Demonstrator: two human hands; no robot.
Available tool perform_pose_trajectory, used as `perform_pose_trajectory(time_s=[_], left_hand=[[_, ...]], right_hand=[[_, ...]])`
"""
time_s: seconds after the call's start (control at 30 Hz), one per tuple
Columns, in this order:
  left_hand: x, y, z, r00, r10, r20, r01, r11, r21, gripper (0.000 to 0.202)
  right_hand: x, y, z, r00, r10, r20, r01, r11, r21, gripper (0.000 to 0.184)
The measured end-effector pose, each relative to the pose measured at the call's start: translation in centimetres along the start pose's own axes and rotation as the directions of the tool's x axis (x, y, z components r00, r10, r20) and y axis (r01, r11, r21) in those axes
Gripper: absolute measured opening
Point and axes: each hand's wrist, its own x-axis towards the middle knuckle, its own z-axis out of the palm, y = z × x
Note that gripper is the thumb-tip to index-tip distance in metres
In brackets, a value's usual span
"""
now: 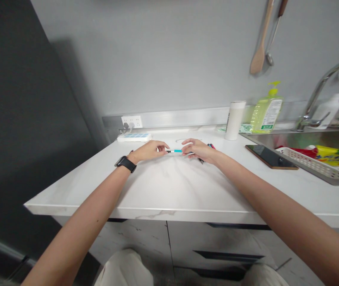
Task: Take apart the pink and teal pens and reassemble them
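Above the white counter, a slim pen (178,151) with a blue barrel, a pale section and a black end lies level between my two hands. My left hand (153,150), with a black watch on its wrist, pinches the black end. Whether that end is a cap or the tip is too small to tell. The fingers of my right hand (197,150) are closed on the blue part and hide its far end. Partly behind the right hand lie several more pens (211,146), dark and pink ones among them.
A power strip (134,137) sits at the back left near a wall socket (131,121). To the right are a white cylinder (235,120), a soap bottle (267,109), a phone (271,157) and a sink with a white basket (315,163). The counter's front edge (169,214) is nearest me.
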Motion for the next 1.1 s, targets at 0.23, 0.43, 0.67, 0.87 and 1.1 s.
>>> perform_pose_trajectory(time_s=[0.23, 0.43, 0.67, 0.87, 1.1], left_hand=[[0.2, 0.5, 0.2, 0.994, -0.055, 0.091, 0.086, 0.920, -0.382, 0.037], [0.2, 0.4, 0.7, 0.989, -0.131, 0.063, 0.145, 0.861, -0.487, 0.038], [0.6, 0.5, 2.5, 0.974, -0.150, 0.171, 0.227, 0.676, -0.701, 0.039], [0.7, 0.9, 3.2, 0.973, -0.134, 0.188, 0.230, 0.642, -0.732, 0.042], [0.5, 1.5, 3.0, 0.963, -0.166, 0.214, 0.270, 0.654, -0.707, 0.038]], right_hand=[[0.4, -0.2, 0.1, 0.990, -0.083, -0.114, 0.101, 0.982, 0.158, 0.023], [0.7, -0.3, 0.0, 0.964, -0.173, -0.200, 0.216, 0.951, 0.219, 0.031], [1.0, -0.2, -0.2, 0.928, -0.321, -0.188, 0.357, 0.912, 0.204, 0.039], [0.7, -0.2, -0.1, 0.945, -0.316, -0.081, 0.326, 0.910, 0.255, 0.038], [0.8, -0.4, 0.3, 0.928, -0.314, -0.202, 0.360, 0.895, 0.263, 0.035]])
